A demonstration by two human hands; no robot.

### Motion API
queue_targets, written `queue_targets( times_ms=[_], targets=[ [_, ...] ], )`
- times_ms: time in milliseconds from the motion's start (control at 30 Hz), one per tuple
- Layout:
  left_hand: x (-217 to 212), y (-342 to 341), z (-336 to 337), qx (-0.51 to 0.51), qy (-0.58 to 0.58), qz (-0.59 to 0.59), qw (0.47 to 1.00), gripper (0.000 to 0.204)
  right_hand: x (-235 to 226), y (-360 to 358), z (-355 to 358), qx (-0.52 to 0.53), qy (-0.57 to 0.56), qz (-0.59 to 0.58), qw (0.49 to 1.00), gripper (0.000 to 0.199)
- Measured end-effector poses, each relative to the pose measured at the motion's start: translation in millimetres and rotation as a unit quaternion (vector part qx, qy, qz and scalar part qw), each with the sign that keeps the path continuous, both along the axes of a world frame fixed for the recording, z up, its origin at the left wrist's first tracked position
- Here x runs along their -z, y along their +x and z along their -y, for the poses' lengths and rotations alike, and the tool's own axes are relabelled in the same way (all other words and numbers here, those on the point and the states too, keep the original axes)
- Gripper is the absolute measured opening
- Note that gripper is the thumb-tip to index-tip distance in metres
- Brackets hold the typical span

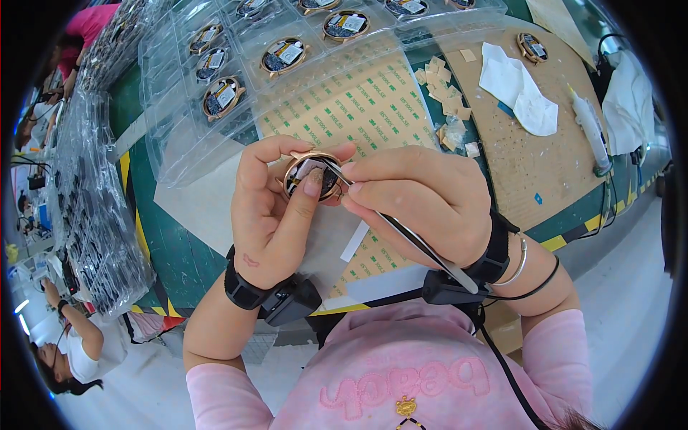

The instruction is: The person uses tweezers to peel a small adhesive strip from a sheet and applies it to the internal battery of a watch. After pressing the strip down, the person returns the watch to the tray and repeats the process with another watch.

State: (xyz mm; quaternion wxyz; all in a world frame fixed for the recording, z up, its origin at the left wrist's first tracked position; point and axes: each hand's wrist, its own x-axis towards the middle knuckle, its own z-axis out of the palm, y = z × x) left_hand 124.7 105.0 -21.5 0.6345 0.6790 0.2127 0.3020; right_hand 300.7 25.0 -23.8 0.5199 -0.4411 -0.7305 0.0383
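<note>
My left hand (269, 208) holds an opened round watch case (292, 174) with a rose-gold rim. Its thumb presses on a pale rectangular part inside, and the fingers curl round behind the rim. In my right hand (423, 193) a pair of metal tweezers (423, 246) is pinched, the tips reaching into the dark inside of the case at its right side. Whether the tips grip anything is too small to tell. Below both hands lies a tan adhesive sheet (322, 107) printed with green marks.
Clear plastic trays (247, 61) with several similar watch cases stand at the back. To the right, a brown board (516, 172) carries white cloths (517, 89), a glue syringe (590, 129) and another watch case (532, 48). Small tan squares (441, 86) lie beside it. Wrapped plastic trays (100, 193) are stacked left, near other people.
</note>
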Motion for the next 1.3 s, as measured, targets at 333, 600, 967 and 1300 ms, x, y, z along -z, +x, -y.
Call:
queue_targets(
  times_ms=[333,600,967,1300],
  targets=[
    [-2,0,1,0.014,-0.018,0.015,1.000,0.026,-5,-2,4,0.021,-0.014,0.041,0.999,0.024],
    [-4,0,4,0.009,-0.134,0.041,0.990,0.027,-6,-4,7,0.014,-0.009,0.054,0.998,0.025],
    [-5,1,2,-0.027,-0.147,0.009,0.989,0.024,-7,1,4,-0.033,0.006,-0.014,0.999,0.026],
    [-13,-5,0,0.002,-0.178,-0.067,0.982,0.030,-14,1,7,-0.019,-0.062,-0.052,0.997,0.022]
  ],
)
